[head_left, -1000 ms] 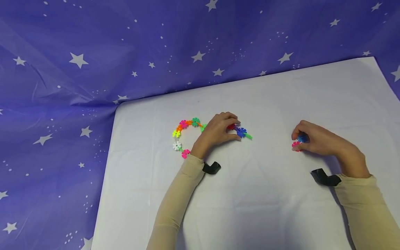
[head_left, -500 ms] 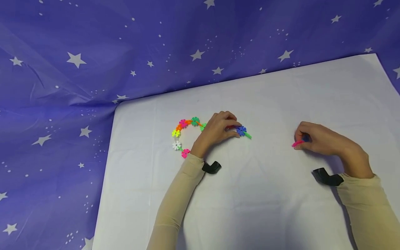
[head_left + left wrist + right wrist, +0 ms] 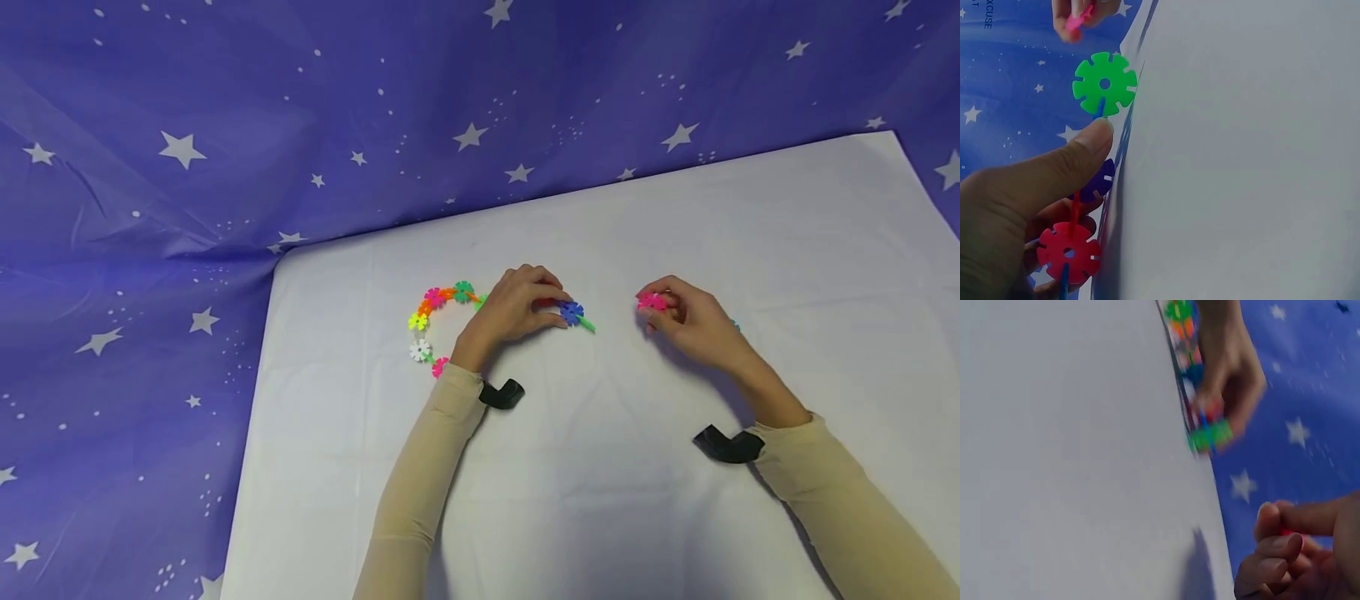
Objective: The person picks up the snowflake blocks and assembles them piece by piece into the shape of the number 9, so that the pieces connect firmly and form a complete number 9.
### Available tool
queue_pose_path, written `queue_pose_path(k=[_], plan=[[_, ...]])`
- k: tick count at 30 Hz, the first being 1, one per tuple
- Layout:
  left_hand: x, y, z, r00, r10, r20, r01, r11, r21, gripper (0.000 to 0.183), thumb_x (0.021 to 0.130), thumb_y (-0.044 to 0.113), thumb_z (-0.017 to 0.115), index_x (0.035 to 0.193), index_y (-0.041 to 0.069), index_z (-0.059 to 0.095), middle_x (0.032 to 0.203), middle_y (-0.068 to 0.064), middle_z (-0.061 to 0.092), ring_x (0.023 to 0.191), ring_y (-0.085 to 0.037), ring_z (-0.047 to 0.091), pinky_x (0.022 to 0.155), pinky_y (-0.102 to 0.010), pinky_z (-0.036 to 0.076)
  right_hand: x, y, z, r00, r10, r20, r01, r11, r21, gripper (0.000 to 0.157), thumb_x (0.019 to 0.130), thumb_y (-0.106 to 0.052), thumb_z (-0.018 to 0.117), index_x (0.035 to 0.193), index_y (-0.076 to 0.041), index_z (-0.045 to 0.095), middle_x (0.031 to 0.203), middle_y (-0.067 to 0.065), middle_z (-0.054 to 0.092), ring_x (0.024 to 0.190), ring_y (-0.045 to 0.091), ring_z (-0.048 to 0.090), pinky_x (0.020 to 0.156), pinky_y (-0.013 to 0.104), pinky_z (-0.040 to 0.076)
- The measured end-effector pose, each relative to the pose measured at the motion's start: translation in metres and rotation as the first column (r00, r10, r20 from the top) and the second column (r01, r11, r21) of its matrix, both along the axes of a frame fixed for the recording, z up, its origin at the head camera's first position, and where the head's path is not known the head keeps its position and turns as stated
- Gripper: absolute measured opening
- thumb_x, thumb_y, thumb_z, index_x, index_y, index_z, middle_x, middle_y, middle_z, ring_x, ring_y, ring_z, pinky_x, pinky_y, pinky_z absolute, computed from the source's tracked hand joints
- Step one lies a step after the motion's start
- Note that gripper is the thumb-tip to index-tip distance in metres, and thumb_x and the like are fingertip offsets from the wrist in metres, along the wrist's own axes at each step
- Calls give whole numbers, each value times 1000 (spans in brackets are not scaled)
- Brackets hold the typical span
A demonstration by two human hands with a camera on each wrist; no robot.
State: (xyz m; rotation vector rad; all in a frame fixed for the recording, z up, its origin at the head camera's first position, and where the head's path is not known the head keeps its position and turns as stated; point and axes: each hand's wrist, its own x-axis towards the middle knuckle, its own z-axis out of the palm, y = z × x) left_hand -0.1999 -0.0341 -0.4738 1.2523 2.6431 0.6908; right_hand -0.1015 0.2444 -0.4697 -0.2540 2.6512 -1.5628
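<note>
A chain of colourful interlocking snowflake discs curves over the white table, partly hidden under my left hand. That hand pinches the chain near its right end, beside a blue disc with a green disc beyond it. In the left wrist view the green disc shows past the thumb, and a red-pink disc sits lower on the chain. My right hand pinches a single pink snowflake disc between thumb and fingers, to the right of the chain's green end.
A light-blue piece peeks out on the table just behind the right hand. The white-covered table extends around both arms. A purple star-patterned cloth stands behind it and hangs at the left.
My right hand has moved left toward the chain with the pink disc, and the blue piece formerly at its fingers now shows behind the hand. The left hand stays nearly in place.
</note>
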Motion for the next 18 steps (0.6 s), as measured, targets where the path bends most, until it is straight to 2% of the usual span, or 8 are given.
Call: queue_pose_path(k=[3,6,12,18], plan=[[-4,-3,-1,1000,7,9,-7,1000,1,33,82,41,78,111,25,76,115,3,65,107,-15,54,90,-33,38,-3,-20,-4,993,20,119,-9,996,-90,30,95,-6,63,123,0,55,80,18,65,54,15,55,48,23,40],[-8,-6,-2,999,24,33,-24,1000,-1,33,82,40,78,110,24,76,115,3,65,108,-15,54,91,-34,37,-6,-35,-9,983,37,181,-15,992,-123,34,98,-8,59,129,3,50,84,21,65,50,15,50,46,24,43],[-12,-9,-1,998,8,57,-8,1000,-4,32,82,39,79,110,23,76,116,2,64,110,-16,52,95,-35,37,-8,-47,-15,974,64,220,-19,979,-201,38,100,-4,52,136,7,44,97,26,66,57,13,56,54,24,50],[-9,-9,5,1000,20,23,-20,1000,-24,42,80,39,81,117,21,73,121,0,62,118,-19,50,104,-38,33,-7,-50,-17,958,80,274,-19,976,-217,40,99,-8,57,136,3,47,100,24,69,59,15,59,57,25,53]])
